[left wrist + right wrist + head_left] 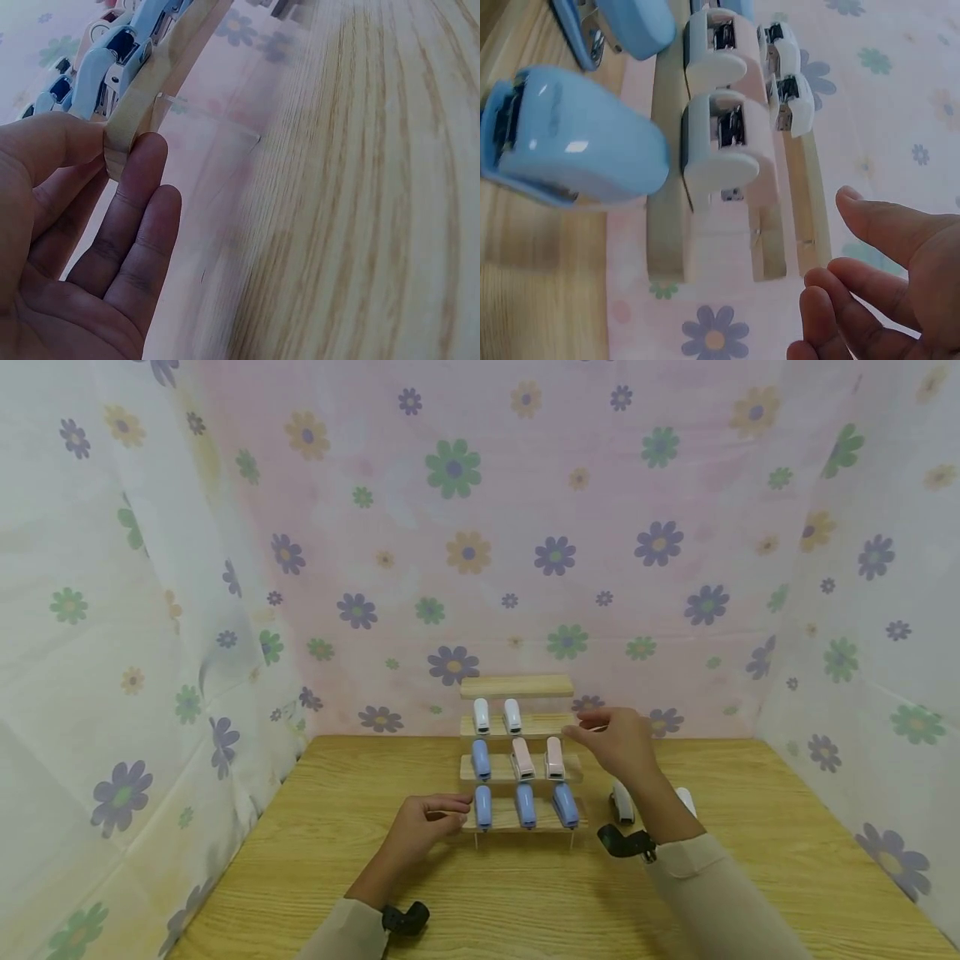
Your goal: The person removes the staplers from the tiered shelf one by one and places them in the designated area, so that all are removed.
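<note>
A tiered wooden display stand (517, 687) with clear supports stands on the table, holding small staplers. Three blue staplers (526, 806) sit on its lowest tier. The tier above carries a blue stapler (481, 760) and two pink staplers (554, 758); two white staplers (512, 716) occupy the third. My left hand (423, 824) pinches the left end of the lowest shelf (124, 135) between thumb and fingers. Beside the right end of the third tier is my right hand (621, 743), thumb and fingers apart with nothing between them in the right wrist view (900, 285).
On the table (337, 860), right of the stand, lie a pale stapler (622, 802) and a white one (686, 801), both partly hidden by my right forearm. Flower-patterned cloth (487, 527) hangs behind and along both sides.
</note>
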Motion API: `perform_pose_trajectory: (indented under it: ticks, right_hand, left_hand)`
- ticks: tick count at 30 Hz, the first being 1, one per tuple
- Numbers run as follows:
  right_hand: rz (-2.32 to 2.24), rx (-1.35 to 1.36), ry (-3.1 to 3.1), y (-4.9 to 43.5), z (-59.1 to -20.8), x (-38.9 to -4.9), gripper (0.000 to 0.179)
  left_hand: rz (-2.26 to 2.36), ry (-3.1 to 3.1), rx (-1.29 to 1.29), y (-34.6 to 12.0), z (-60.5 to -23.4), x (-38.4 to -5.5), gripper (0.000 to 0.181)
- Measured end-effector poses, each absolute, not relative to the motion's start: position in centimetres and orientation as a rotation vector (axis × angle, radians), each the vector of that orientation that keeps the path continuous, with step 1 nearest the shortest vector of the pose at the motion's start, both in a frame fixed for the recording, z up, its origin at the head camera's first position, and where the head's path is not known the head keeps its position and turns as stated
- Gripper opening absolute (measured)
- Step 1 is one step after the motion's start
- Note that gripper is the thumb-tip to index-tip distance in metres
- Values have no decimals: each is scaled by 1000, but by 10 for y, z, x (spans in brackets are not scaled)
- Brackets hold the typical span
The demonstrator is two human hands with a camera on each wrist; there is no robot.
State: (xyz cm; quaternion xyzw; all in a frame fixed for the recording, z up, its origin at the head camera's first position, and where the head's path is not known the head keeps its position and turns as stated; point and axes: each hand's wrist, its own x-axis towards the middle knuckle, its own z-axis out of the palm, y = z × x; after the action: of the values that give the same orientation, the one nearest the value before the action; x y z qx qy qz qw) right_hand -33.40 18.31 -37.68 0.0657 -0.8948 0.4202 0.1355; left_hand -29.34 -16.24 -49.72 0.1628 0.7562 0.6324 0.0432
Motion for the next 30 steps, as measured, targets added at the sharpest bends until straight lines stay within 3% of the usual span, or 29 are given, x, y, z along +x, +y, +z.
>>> perform_pose_trajectory:
  ticks: [21,30]
  right_hand:
    - [1304,242,-2615,123,-360,-344,51]
    - [1321,173,-2698,105,-359,-351,65]
  left_hand:
    - [1940,2326,549,-162,-498,-295,17]
    - [1906,2363,536,-163,-498,-294,16]
